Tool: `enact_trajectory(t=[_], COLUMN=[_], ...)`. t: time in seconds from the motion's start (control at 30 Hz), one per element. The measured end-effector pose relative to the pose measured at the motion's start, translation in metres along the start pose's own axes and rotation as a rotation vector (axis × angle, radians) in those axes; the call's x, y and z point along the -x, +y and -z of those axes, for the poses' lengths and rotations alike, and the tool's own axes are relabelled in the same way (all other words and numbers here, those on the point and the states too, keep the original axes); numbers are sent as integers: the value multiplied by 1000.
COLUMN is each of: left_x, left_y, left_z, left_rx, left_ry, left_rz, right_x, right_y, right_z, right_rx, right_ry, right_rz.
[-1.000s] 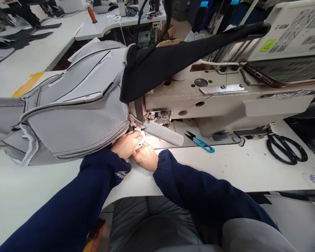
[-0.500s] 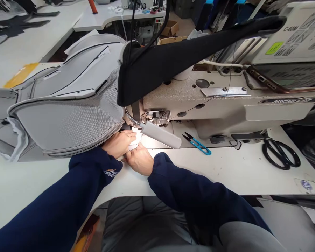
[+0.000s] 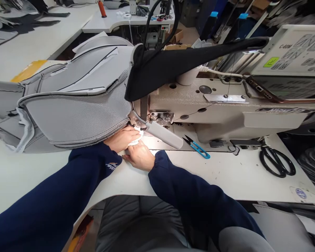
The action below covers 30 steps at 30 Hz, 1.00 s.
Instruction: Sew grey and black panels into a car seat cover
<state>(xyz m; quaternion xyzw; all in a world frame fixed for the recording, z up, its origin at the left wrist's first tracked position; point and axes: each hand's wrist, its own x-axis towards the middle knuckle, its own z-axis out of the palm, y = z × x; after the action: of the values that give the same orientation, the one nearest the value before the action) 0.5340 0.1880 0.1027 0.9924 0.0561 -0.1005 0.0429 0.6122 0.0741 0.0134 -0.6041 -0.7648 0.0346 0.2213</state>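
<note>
A large grey sewn cover (image 3: 76,117) with dark seam lines lies left of the sewing machine head (image 3: 160,120). My left hand (image 3: 120,139) rests at the cover's lower right edge, fingers closed over a brightly lit white fabric edge (image 3: 137,136) beside the needle area. Just below it, my right hand (image 3: 141,156) has its fingers curled at the same fabric edge, nearly touching the left. The needle and part of the fabric are hidden behind the cover and a grey lamp (image 3: 165,134). A black fabric strip (image 3: 173,66) hangs across the top of the machine.
Blue thread snips (image 3: 198,147) lie on the machine bed, and black scissors (image 3: 277,161) are at the right of the white table (image 3: 220,182). A phone (image 3: 262,89) leans below the control panel (image 3: 296,50). Another worktable (image 3: 105,24) stands behind.
The camera view has shifted, so the scene sits slightly more to the right. Both hands stay by the needle area, and the fabric edge looks more bunched beneath the fingers.
</note>
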Motion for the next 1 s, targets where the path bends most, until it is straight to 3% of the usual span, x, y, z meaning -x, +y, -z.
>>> enact_trajectory(t=[0.2,0.43,0.63,0.87,1.0], left_x=[-9,-6,-8,-7,-6], left_y=[-4,-3,-2,-6,-13], left_z=[6,13,15,6,-4], left_rx=[-4,69,25,44,165], left_ry=[-57,-81,-106,-62,25], left_rz=[9,58,50,11,-19], right_x=[-4,-2,-1,-1,0], right_y=[-3,-5,-3,-2,-2], right_z=[2,-5,-6,-8,-7], right_rx=[73,-37,-44,-29,-40], right_ry=[-91,20,32,32,57], right_rz=[-14,-32,-39,-13,-4])
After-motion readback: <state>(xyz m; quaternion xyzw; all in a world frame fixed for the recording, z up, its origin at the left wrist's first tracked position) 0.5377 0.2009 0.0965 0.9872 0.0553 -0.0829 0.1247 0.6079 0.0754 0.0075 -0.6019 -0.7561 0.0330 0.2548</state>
